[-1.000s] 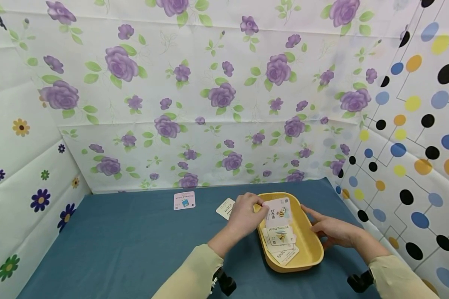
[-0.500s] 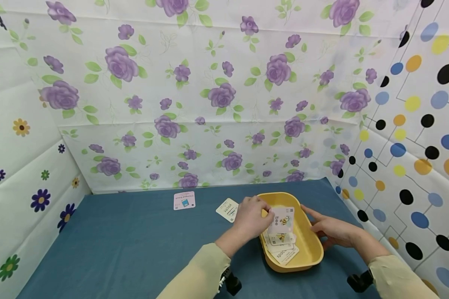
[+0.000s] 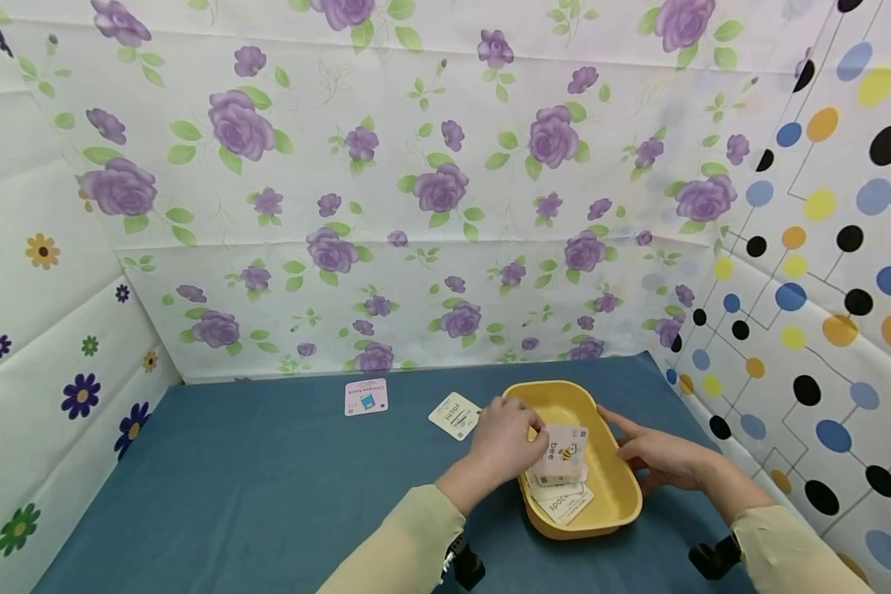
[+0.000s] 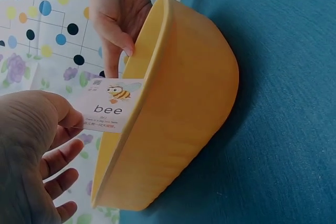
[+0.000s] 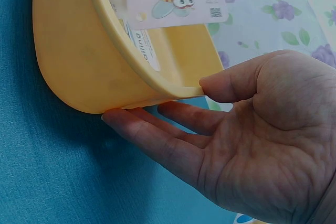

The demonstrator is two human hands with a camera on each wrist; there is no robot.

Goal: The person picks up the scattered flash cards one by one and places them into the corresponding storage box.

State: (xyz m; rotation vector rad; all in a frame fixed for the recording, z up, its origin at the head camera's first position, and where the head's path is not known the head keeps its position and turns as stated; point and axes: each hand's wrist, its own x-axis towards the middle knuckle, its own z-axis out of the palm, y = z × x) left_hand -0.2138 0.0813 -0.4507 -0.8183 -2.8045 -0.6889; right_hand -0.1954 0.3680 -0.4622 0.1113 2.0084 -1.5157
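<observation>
The left hand [image 3: 505, 441] pinches a bee card [image 3: 568, 450] by its edge between thumb and index finger, its other fingers [image 4: 62, 159] spread apart and bent. The card reaches from those fingertips in over the opening of a yellow tub [image 3: 609, 478]; whether it touches the loose cards [image 3: 568, 505] lying in the tub, nearer the person than the fingertips, I cannot tell. Across the tub, the right hand [image 3: 664, 458] grips its side, thumb on the rim and fingers against the outer wall. Just left of the left fingers, a yacht card [image 3: 456, 415] lies on the blue-covered worktop [image 3: 267, 478]; farther left and slightly beyond lies a pink card [image 3: 366, 396].
</observation>
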